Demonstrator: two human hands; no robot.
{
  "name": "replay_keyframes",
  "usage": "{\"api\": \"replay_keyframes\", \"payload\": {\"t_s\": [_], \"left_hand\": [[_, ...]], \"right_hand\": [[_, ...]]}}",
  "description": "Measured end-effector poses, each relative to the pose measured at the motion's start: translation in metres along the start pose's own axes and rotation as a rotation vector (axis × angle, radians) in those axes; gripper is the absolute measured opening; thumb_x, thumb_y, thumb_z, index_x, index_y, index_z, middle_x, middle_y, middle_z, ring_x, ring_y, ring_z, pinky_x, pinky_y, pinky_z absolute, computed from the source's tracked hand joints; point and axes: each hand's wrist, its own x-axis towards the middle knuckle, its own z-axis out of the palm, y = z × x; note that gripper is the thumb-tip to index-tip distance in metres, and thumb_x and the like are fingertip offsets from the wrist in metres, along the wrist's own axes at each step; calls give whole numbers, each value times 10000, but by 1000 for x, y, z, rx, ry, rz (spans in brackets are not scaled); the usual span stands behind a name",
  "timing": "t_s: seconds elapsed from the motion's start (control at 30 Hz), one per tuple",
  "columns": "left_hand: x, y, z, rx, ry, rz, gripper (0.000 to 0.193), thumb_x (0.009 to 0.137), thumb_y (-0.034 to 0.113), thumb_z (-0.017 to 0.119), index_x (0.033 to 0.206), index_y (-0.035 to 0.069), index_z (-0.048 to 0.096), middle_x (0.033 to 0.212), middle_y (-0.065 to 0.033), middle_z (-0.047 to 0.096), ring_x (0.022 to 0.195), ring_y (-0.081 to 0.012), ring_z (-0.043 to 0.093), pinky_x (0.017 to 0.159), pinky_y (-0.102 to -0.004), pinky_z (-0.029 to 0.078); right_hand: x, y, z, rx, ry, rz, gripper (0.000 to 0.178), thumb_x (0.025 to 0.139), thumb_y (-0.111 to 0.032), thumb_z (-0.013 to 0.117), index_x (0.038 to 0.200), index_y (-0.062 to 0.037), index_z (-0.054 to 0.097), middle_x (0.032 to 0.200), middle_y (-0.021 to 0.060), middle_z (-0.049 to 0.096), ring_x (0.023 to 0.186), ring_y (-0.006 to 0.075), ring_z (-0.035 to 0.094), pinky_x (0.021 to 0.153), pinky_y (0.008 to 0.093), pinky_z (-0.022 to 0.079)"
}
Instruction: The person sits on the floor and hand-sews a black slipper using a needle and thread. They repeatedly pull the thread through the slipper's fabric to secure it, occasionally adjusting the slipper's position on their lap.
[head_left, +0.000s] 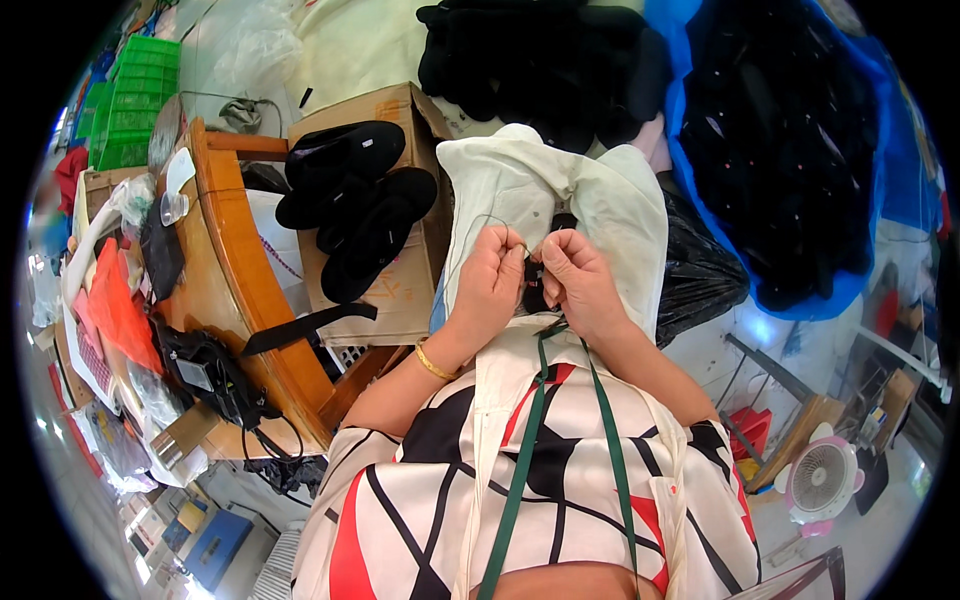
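Note:
My left hand (488, 280) and my right hand (583, 282) meet above my lap, fingertips almost touching. A thin dark thread (486, 216) loops out from my left fingertips, which are pinched on it. The thumb and forefinger of my right hand are also pinched together, but what they hold is too small to make out. Beneath them a whitish cloth (612, 205) covers my knees. Between the knees, partly hidden by my hands, shows something dark. Black shoes (375, 235) lie to the left on a cardboard box (375, 318).
A wooden chair (232, 240) stands at the left, with a black bag (205, 370) beside it. Black soft pieces (545, 65) are heaped ahead. At right stand a blue sack (678, 130) of dark pieces, a black plastic bag (695, 265) and a small fan (823, 475).

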Motion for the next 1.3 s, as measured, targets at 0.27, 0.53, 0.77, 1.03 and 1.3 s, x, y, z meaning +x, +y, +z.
{"api": "replay_keyframes", "payload": {"t_s": [0.27,0.53,0.77,1.03,1.3], "left_hand": [[-10,0,-17,-110,-191,-179,86,1026,141,481,1038,55,486,675,31,498,495,-30,420,453,-186,352],[-12,-12,-75,-102,136,-357,135,1010,165,518,999,43,576,615,30,505,441,-48,419,401,-196,345],[-5,2,-50,-379,130,-229,236,1020,252,528,943,45,611,715,9,567,573,-60,524,477,-208,449],[-17,4,-38,-514,-249,-454,233,1018,256,534,912,63,607,805,9,593,655,-74,569,543,-209,495],[-35,11,-47,238,-242,-42,159,956,173,624,895,27,637,812,-28,563,690,-153,548,591,-306,454]], "right_hand": [[8,-9,-1,40,-106,188,167,1015,-236,550,956,-81,529,695,-5,545,540,62,460,480,206,391],[8,-22,-3,-388,-156,55,168,1011,-212,558,937,-63,536,667,-31,498,539,39,424,477,196,349],[9,-16,8,-489,-225,115,161,1002,-191,568,957,-38,550,666,-33,500,571,39,442,506,207,368],[11,-13,6,-629,-182,102,173,991,-206,580,970,-35,563,691,-13,549,598,54,491,537,220,413],[13,-11,23,-509,-256,191,146,980,-199,595,999,-55,581,674,-27,543,595,39,479,519,208,386]]}}
